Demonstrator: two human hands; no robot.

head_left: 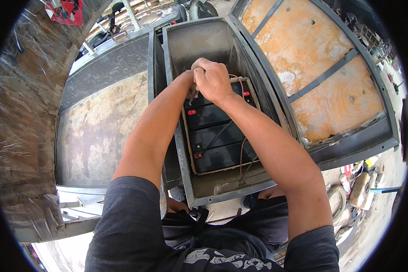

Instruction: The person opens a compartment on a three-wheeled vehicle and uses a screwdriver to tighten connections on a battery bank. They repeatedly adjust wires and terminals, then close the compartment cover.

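My left hand [191, 84] and my right hand [211, 79] are together over the upper left of an open metal box [177, 149] that holds several black batteries [215, 131] with red and black terminals. My right hand is closed, its curled fingers covering much of my left hand, whose fingers look bent around something small and dark. What either grips is too hidden to name. A pink-red wire [243, 149] runs across the batteries at the right, and a black cable [217, 136] crosses them diagonally.
An open lid with a rusty board [331, 90] leans right of the box. A worn metal panel [104, 131] is at the left, beside a brown sheet [27, 149]. Tools and clutter [360, 190] lie on the ground at the lower right.
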